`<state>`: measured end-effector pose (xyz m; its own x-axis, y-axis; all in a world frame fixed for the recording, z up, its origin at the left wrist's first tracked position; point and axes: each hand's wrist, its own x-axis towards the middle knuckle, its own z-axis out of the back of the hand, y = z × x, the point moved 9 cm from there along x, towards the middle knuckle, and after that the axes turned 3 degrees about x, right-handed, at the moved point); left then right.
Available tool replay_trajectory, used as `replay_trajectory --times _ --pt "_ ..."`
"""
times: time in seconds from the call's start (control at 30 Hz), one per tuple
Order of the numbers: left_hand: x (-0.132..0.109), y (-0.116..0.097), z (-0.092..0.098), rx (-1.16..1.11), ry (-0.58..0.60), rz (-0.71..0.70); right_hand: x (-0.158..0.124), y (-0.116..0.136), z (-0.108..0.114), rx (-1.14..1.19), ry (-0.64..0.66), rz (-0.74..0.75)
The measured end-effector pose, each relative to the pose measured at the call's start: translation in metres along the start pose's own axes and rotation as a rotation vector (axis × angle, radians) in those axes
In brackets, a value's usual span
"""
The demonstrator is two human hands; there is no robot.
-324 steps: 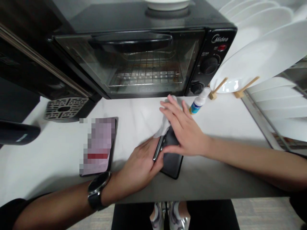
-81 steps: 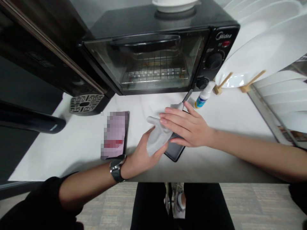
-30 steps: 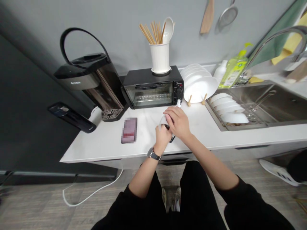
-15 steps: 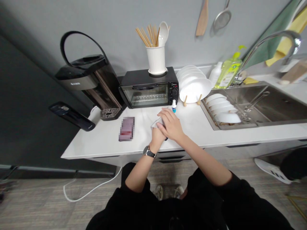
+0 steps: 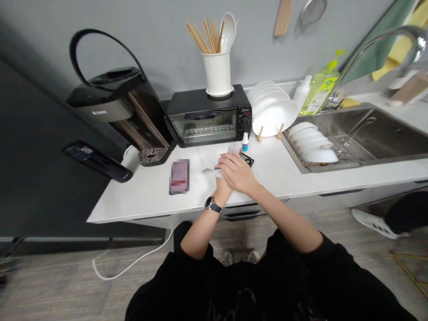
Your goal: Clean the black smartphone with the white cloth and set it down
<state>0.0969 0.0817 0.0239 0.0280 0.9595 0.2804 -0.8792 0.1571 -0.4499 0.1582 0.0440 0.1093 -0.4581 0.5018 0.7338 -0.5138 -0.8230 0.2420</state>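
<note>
My right hand [image 5: 237, 173] lies over my left hand [image 5: 223, 186], pressing a thin white cloth [image 5: 210, 171] whose corner sticks out to the left. From beyond my right fingers pokes the black corner of a phone [image 5: 248, 160] with round camera lenses. My left hand, with a wristwatch [image 5: 213, 204] above it, appears closed on the phone from below; its fingers are mostly hidden. Just behind stands a small white-and-blue spray bottle [image 5: 245, 142]. On the counter to the left lies a flat purple, pixelated object [image 5: 179, 177].
Behind my hands is a black toaster oven [image 5: 207, 127] carrying a white utensil holder [image 5: 218, 73]. At left stands a dark water dispenser [image 5: 133, 111]. White plates [image 5: 274, 118] stand in a rack beside the sink [image 5: 377, 142]. Another person's shoe [image 5: 372, 223] shows at right.
My hands have shifted slightly on the cloth and phone. The phone's camera corner now shows beyond my right hand, and the cloth's corner reaches further left. The view has tilted slightly.
</note>
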Motion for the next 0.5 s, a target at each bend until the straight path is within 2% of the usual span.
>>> replay_trajectory --times 0.07,0.2,0.27,0.33,0.43,0.5 --pt "0.001 -0.004 -0.002 -0.016 0.04 -0.016 0.001 -0.007 0.002 -0.014 -0.008 0.001" --pt "0.006 -0.008 -0.004 -0.045 0.096 -0.03 0.008 -0.039 0.021 -0.077 -0.116 -0.143" --pt "0.009 -0.008 -0.005 -0.058 0.108 -0.034 0.012 -0.042 0.024 -0.108 -0.151 -0.188" --pt "0.009 -0.007 -0.005 -0.076 0.105 -0.047 0.015 -0.032 0.018 -0.119 -0.119 -0.149" --pt "0.008 -0.006 -0.002 -0.105 0.082 -0.079 0.017 -0.013 0.003 -0.103 0.001 -0.002" --pt "0.008 -0.006 -0.001 -0.118 0.072 -0.094 0.018 -0.013 0.003 -0.105 0.028 0.049"
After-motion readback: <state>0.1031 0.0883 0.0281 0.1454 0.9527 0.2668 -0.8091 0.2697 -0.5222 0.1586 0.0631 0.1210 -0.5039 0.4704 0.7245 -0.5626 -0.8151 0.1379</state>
